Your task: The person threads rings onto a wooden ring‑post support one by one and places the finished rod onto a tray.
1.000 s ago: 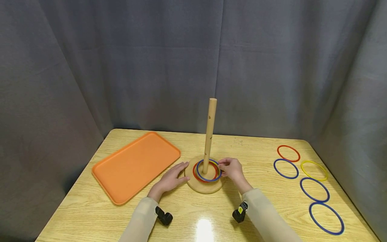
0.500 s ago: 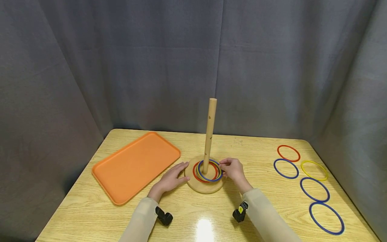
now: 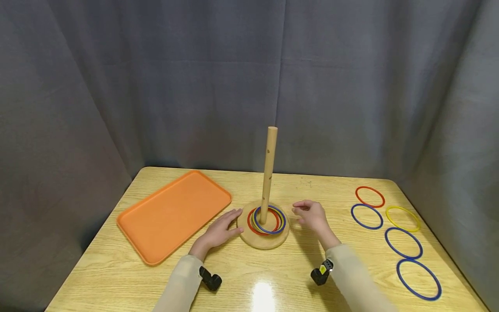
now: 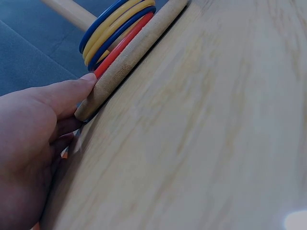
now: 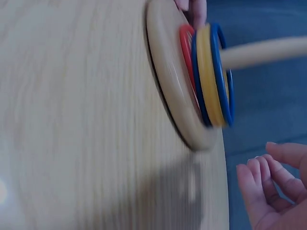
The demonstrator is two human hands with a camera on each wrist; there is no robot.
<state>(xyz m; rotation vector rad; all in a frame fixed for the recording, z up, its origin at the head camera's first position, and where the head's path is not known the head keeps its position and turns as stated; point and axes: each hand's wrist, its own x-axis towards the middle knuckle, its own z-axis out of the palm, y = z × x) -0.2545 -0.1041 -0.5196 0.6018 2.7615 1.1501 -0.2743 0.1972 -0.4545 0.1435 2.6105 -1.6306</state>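
A wooden peg [image 3: 269,173] stands upright on a round wooden base [image 3: 263,244] mid-table. Round the peg's foot lie several rings. In the left wrist view a red ring [image 4: 120,50] is lowest, then a blue ring, yellow rings [image 4: 112,29] and a blue ring [image 4: 98,23] on top. My left hand [image 3: 217,229] rests against the base's left rim, thumb and forefinger spread along it. Just right of the base, apart from the rings, is my right hand [image 3: 315,216]; its fingers are loosely bent and hold nothing.
An orange tray [image 3: 175,216] lies at the left. Loose on the right of the table are a red ring [image 3: 383,201], a yellow ring [image 3: 390,219] and several blue rings [image 3: 419,297]. Grey curtains [image 3: 206,86] hang behind and at both sides.
My right hand has let go of the top blue ring and moved away to the right. That ring now sits over the stack at the peg's foot. My left hand has stayed put.
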